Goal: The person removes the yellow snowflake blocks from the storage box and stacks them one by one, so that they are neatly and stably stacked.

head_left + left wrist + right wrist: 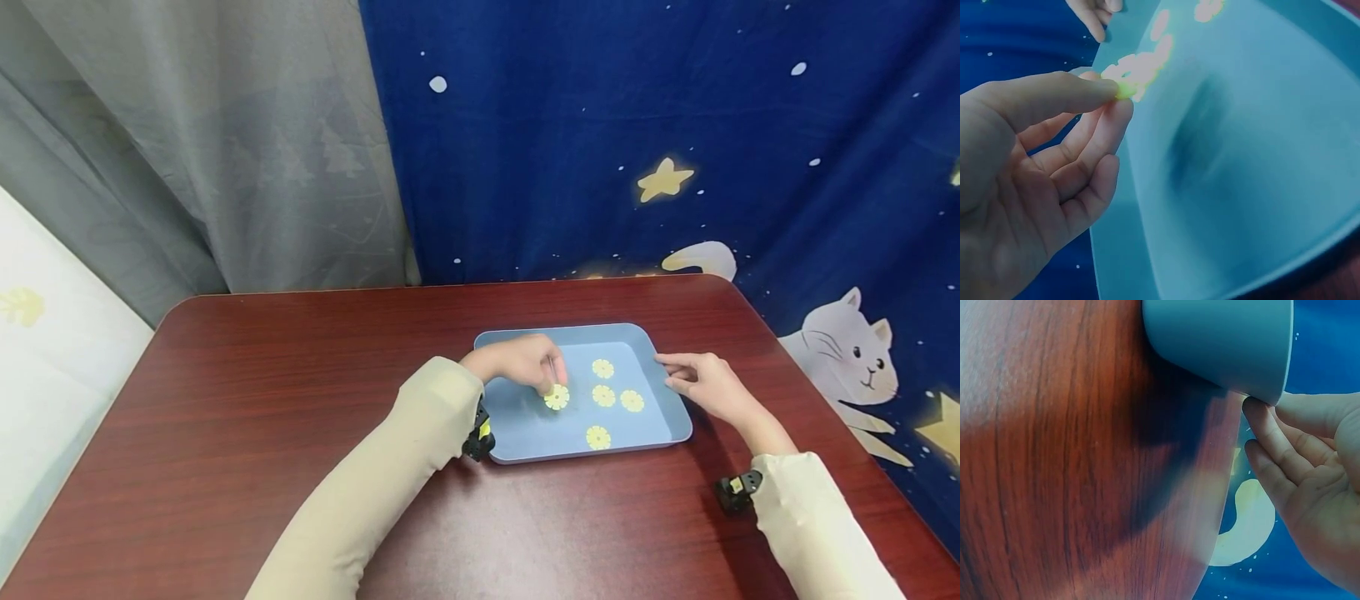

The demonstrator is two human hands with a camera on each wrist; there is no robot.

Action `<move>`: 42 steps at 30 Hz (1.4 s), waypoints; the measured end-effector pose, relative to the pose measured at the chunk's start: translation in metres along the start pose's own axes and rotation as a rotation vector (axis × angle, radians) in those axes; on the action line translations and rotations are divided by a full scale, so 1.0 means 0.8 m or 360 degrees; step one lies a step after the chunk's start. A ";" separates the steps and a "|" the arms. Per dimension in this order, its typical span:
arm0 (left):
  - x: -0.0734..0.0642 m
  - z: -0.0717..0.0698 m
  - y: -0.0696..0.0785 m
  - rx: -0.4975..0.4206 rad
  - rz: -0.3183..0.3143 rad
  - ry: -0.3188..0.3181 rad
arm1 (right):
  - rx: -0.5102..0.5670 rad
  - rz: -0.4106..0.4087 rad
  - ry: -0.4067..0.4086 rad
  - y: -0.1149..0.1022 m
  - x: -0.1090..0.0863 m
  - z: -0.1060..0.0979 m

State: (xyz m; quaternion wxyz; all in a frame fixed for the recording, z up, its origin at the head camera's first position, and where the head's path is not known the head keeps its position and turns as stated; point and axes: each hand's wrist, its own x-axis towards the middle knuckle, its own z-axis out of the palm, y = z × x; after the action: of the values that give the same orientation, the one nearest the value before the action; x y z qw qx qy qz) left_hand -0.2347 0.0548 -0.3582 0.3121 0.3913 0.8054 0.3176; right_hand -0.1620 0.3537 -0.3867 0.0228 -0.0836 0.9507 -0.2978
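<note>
A blue rectangular tray [532,435] sits on the table. My left hand [523,362] reaches over its left half and pinches a small round yellow flower-shaped piece [557,399] between thumb and fingertips. The left wrist view shows this piece, overexposed, at the tips of the thumb and forefinger. Several matching yellow pieces lie in the tray, among them an upper one [603,368] and one near the front wall [598,437]. At the tray's right side my right hand [708,385] grips the rim, thumb on one face and fingertips on the other, as the right wrist view shows.
The dark red wooden table [300,400] extends far to the left of the tray. Its right edge runs close beside my right arm. Behind it hang a grey curtain [247,150] and a blue curtain [540,150] with stars. A small black camera [478,433] is on my left wrist.
</note>
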 end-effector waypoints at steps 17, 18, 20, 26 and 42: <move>-0.043 -0.025 -0.010 0.0046 0.0061 0.0070 | -0.0012 -0.0002 -0.0004 0.000 0.000 0.002; -0.045 -0.027 -0.011 0.0047 0.0062 0.0075 | -0.0010 0.0000 -0.0005 0.000 0.000 0.002; -0.050 -0.029 -0.013 0.0044 0.0064 0.0080 | -0.0007 0.0001 -0.0008 -0.001 0.000 0.002; -0.066 -0.036 -0.014 0.0043 0.0057 0.0088 | -0.0006 0.0003 -0.0010 -0.003 0.000 0.001; -0.108 -0.050 -0.029 0.0055 0.0042 0.0100 | -0.0017 0.0002 0.0004 -0.003 0.000 0.000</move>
State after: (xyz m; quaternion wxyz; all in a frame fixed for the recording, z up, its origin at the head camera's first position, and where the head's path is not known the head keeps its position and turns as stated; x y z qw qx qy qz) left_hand -0.2315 -0.0383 -0.3296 0.2757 0.3972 0.8149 0.3197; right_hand -0.1616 0.3519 -0.3857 0.0214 -0.0826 0.9524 -0.2928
